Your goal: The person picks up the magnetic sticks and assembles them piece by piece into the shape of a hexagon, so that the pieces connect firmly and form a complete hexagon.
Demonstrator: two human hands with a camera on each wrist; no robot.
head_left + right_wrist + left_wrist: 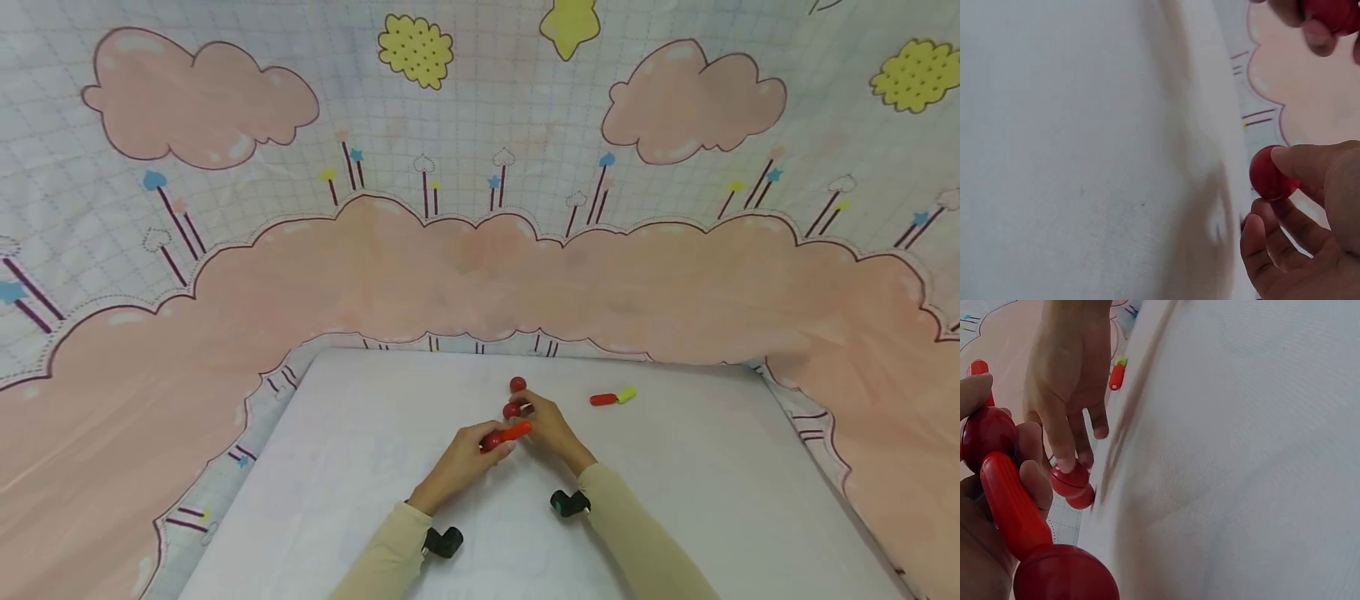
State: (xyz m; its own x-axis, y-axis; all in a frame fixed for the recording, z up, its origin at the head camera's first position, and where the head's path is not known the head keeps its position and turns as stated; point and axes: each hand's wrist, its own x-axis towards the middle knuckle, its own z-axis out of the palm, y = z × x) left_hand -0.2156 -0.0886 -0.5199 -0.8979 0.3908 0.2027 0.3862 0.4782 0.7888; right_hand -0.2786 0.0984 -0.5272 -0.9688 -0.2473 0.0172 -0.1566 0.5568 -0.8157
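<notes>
My left hand (461, 458) grips a red ball (492, 440) joined to orange-red sticks. In the left wrist view one stick (1016, 506) links that ball to a second red ball (1066, 575), and another stick (980, 369) sticks up past the thumb. Just ahead and to its right, my right hand (549, 427) pinches a separate red ball (1270, 172) between thumb and fingers. Slightly beyond this hand lies one more red ball (517, 384) on the table. The two hands are close together but apart.
On the white table (360, 467), right of the hands, lies a red stick (603, 399) touching a yellow-green piece (627, 394). Behind the table hangs a cloud-patterned cloth (480, 275). A black wrist camera (444, 542) is on the left wrist, another (570, 503) on the right.
</notes>
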